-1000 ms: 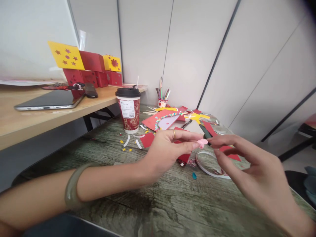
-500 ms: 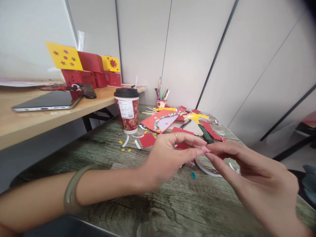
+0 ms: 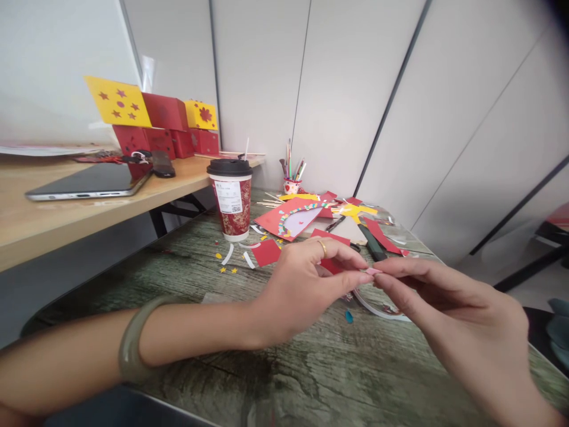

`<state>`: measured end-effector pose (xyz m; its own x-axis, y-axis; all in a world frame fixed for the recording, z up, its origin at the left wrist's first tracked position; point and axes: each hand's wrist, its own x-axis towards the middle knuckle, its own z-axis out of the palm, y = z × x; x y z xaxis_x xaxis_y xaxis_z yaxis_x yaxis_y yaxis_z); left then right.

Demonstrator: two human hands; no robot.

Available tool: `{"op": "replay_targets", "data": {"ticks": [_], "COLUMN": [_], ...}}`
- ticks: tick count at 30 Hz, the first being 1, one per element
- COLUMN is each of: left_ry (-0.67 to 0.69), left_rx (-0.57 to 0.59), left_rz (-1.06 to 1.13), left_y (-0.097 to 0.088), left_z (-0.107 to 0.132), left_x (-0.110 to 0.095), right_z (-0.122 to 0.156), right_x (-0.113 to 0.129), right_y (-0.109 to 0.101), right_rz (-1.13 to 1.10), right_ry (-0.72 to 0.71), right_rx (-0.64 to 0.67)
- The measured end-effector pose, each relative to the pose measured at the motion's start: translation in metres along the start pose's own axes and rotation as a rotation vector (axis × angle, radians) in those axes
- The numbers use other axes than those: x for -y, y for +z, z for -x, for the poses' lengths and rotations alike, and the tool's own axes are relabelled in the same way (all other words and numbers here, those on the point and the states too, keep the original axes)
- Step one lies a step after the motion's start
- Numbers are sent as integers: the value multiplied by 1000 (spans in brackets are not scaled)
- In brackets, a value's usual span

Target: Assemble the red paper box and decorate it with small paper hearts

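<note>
A small pink paper piece (image 3: 372, 271) is pinched between the fingertips of both my hands, a little above the wood-grain table (image 3: 311, 373). My left hand (image 3: 306, 284), with a gold ring and a green bangle on the wrist, comes in from the left with its fingers closed on the piece. From the right, my right hand (image 3: 448, 308) meets it, thumb and forefinger pressed on the same piece. Below them lies a white tape ring (image 3: 377, 307) and a red paper scrap (image 3: 265, 252).
A red paper coffee cup (image 3: 231, 198) with a black lid stands at the back left. Red and yellow paper cut-outs (image 3: 302, 216), a black pen and a small pot of brushes (image 3: 291, 178) lie behind. A higher wooden desk (image 3: 66, 207) at left carries a tablet and red and yellow paper boxes.
Both hands have dropped slightly and closed in together. The pink piece, seen flat and petal-shaped a second ago, now shows only as a thin edge between the fingertips.
</note>
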<state>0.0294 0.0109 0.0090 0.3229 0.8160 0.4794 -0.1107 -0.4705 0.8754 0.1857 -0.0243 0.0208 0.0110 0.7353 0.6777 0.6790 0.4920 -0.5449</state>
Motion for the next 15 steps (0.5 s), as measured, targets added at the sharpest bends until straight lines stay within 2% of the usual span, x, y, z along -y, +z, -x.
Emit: {"op": "replay_targets", "data": {"ticks": [6, 11, 15], "left_ry": [-95, -136, -328], "left_rx": [64, 87, 182], "left_rz": [84, 172, 314], "left_y": [2, 0, -5], "left_z": [-1, -3, -8], "left_x": [1, 0, 0], "right_z": [1, -3, -7], "right_x": [-1, -2, -5], "right_y": [0, -2, -3], "right_rz": [-89, -143, -143], "right_ry": [64, 92, 35], "right_rx": [27, 127, 159]}}
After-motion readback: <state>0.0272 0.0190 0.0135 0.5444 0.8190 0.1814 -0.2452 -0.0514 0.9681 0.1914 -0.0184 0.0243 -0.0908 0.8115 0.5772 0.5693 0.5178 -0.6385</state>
